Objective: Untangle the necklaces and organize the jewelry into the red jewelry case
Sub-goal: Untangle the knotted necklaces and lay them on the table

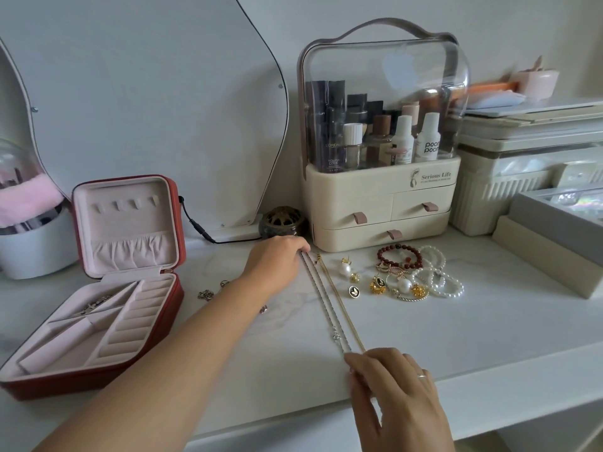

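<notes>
Necklaces: paired silver chains [324, 301] and one gold chain [341, 303], laid out side by side in straight lines on the marble table [287, 370], running from near the back toward the front edge. No crossings visible along the exposed lengths.

Left hand [277, 261] at the far ends, fingers curled down over the chain tips. Right hand [394, 389] at the near ends, fingertips down on them; pinch or flat press not clear.

Step judged: tail of the untangling, chains drawn out parallel. Next move probably lifting one chain free without dragging its neighbour, then carrying it left to the red jewelry case [178, 301], lid open, one small piece already in a back compartment.

Near ends close to the table's front edge, so a slip risk there. Bare stone between chains and case, apart from small loose pieces [205, 294] by the left forearm. Right of the chains: earrings [346, 269], red bead bracelet [399, 256] and pearl bracelets [440, 282], all near. Cosmetics organizer [381, 207] just behind.
</notes>
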